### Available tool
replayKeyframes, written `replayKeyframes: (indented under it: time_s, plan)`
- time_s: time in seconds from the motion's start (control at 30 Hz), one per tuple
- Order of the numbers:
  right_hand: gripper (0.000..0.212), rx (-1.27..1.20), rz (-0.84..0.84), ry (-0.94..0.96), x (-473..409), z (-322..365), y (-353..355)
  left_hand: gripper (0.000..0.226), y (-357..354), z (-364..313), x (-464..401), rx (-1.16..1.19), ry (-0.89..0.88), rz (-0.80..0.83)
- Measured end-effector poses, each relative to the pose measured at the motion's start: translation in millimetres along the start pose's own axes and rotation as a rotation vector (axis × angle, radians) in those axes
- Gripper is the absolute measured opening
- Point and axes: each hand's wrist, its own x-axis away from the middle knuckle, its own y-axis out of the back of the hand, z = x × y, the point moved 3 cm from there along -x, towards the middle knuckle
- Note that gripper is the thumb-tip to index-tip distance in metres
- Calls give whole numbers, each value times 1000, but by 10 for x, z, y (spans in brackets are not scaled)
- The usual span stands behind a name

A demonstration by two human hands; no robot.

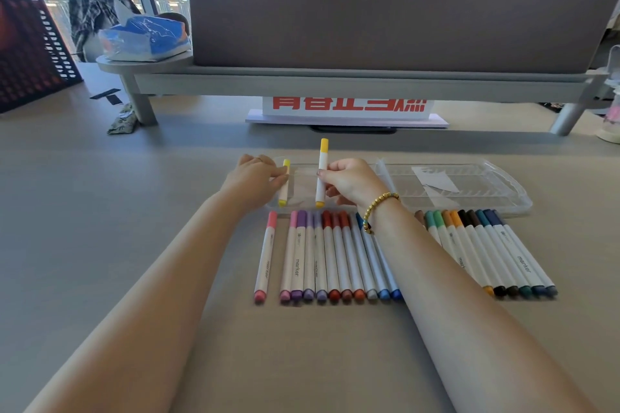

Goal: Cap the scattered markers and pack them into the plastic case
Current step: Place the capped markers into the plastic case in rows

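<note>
A clear plastic case [486, 184] lies open across the desk beyond my hands. My left hand [251, 178] pinches a light-yellow marker [284, 193] at the case's left end. My right hand [352, 181] grips a darker yellow marker [322, 168], held nearly upright over the case, its lower tip close to the case floor. Several capped markers [322, 255] lie side by side on the desk in front of the case, pink through blue on the left. Another group of markers [496, 251], green through dark blue, lies right of my right forearm.
A grey shelf riser [335, 82] with a fabric divider [385, 10] stands behind the case. A white sign with red characters [347, 109] sits under it. A dark mesh basket [30, 47] stands far left. A tissue pack [144, 38] rests on the shelf.
</note>
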Motion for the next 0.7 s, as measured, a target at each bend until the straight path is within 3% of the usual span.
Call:
replayKeyframes:
  time_s: [0.23,0.37,0.53,0.7]
  plan:
    - [21,74,3,31,-10,3,-43,46,-57,40,-19,-97,16,134]
    - [20,117,19,36,-36,42,-85,46,-41,3,-32,-78,42,128]
    - [18,254,61,16,-170,201,-245,40,-147,65,75,340,36,3]
    - [17,427,41,-47,-332,223,-378,36,-173,90,97,428,25,-56]
